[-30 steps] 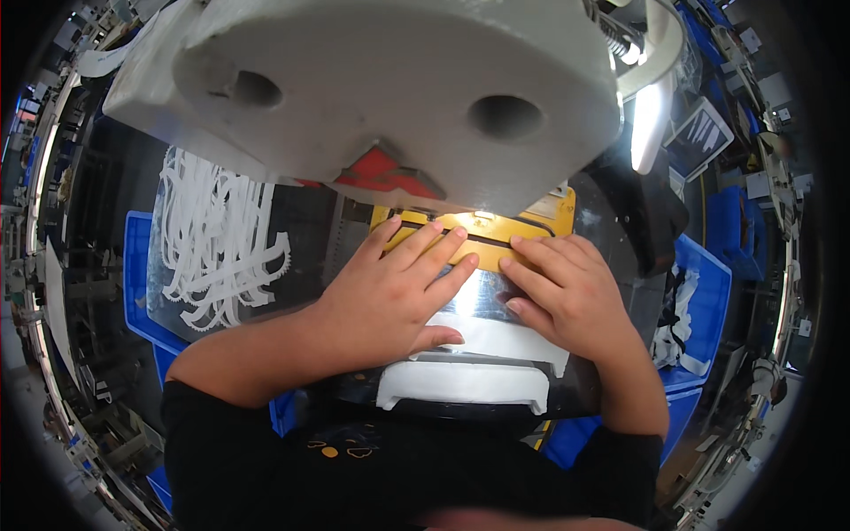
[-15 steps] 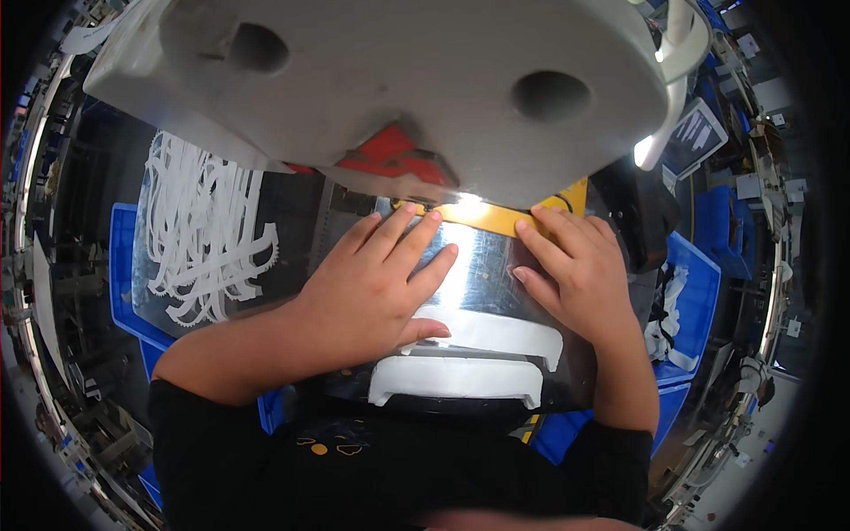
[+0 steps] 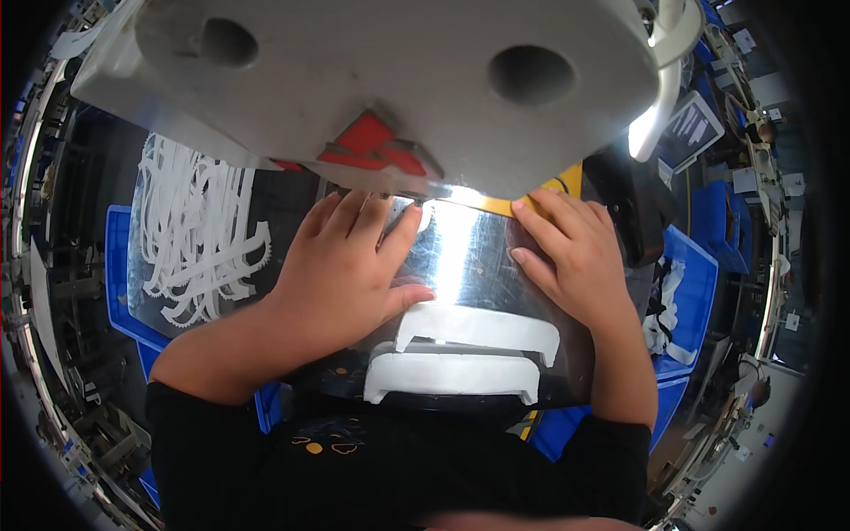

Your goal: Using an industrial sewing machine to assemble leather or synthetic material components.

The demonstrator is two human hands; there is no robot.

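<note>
Yellow plate (image 3: pixel 492 203) partly hidden by grey machine head (image 3: pixel 381 75), itself cut off at the top edge

1. Between nine and ten o'clock, a long light strip (image 3: pixel 33 137) curves.
2. At three o'clock, another bright strip (image 3: pixel 775 265).
3. At four o'clock, pale grey floor (image 3: pixel 748 456).
4. At eight o'clock, cluttered furniture (image 3: pixel 115 434), perhaps benches or racks; too blurred to tell.

White strips (image 3: pixel 199 221), jagged-edged, heaped at left, some lying crosswise. Blue bin (image 3: pixel 117 274) just beside them, outer left. Right bin (image 3: pixel 698 288), also blue, holds white and black scraps (image 3: pixel 658 329). Blue container (image 3: pixel 724 232) farther out. Tablet (image 3: pixel 693 131), pale-framed, tilted, upper right. Clutter (image 3: pixel 113 429) lower left, too small to tell.
</note>
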